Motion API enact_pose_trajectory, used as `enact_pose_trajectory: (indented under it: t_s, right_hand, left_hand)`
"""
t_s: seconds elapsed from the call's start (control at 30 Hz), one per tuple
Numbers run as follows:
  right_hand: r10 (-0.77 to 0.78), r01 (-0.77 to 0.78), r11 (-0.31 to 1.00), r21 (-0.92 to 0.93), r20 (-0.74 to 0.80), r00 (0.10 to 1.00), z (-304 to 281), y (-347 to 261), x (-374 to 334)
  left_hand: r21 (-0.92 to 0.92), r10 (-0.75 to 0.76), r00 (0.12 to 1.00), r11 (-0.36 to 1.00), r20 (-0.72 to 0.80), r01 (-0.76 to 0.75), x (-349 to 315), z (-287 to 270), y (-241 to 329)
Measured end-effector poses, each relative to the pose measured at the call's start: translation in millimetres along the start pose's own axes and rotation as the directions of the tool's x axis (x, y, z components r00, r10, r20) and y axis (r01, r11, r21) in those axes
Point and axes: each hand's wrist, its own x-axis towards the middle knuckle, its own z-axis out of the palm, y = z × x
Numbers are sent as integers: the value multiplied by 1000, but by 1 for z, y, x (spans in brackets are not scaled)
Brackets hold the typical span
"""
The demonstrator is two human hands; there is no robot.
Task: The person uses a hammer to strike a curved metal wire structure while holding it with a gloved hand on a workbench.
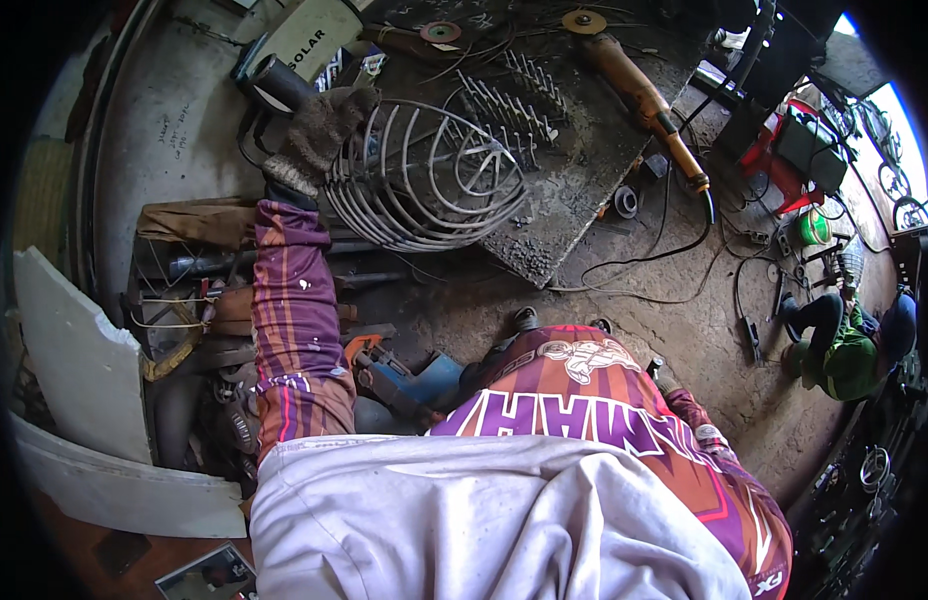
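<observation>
The gloved left hand [319, 135] rests on the curved steel rods [424, 180] — fingers curled, grip uncertain, right hand unseen — and beside the spiked pieces [514, 105] a slip could mean a jab.

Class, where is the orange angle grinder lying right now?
In the head view, the orange angle grinder lies at upper right on the metal worktable, right of the bent wire rings.

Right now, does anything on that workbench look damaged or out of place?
Yes. The dark metal table top has a ragged, crumbling near edge. An orange angle grinder lies slanted across it. The gloved left hand rests on a stack of curved wire frames.
</observation>
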Motion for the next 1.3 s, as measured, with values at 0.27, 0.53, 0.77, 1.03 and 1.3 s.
enact_pose_trajectory:
  t_s: [0.27,0.53,0.77,1.03,1.3]
  right_hand:
    - [-196,242,929,279,-183,963,-33,-63,-54]
    - [-388,595,407,693,-459,799,-147,-215,-178]
    - [-605,716,201,669,-490,628,-200,-326,-211]
    - [-722,883,94,461,-579,379,-206,-426,-221]
    - [-852,761,198,617,-276,445,-221,-445,-214]
  left_hand:
    - [61,217,972,975,-88,-212,-8,15,-26]
    - [-270,-115,992,955,56,126,-31,19,-52]
    - [-473,-407,908,783,102,404,-34,10,5]
    - [-386,-460,887,824,-30,414,-79,10,30]
    - [-145,-332,895,942,-297,302,-153,50,-24]
